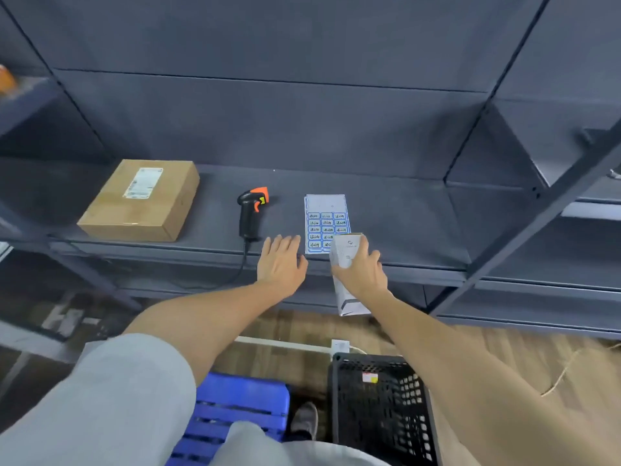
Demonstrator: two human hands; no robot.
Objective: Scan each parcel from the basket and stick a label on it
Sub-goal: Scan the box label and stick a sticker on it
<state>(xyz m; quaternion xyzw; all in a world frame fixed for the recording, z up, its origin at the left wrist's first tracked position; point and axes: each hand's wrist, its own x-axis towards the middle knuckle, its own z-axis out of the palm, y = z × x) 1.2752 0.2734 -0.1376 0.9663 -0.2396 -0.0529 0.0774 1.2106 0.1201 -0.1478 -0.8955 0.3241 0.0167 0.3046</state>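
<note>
Nearest, a black perforated plastic basket (383,412) is standing on the floor. Above it, a slim white cardboard parcel (347,274) is being gripped by the right hand (361,274), fingers (364,248) wrapped around its upper end; it is judged light, stiff and crushable, best held by its long edges. The left hand (280,264) is being held flat with fingers spread, nearing the black-and-orange handheld scanner (250,213) on the dark grey shelf (403,223).

Shelf (386,210) bare right of label sheet (326,223) and between scanner (251,211) and sheet. Brown box (139,200) blocks the left end. Scanner cable (240,267) hangs over the front edge.
</note>
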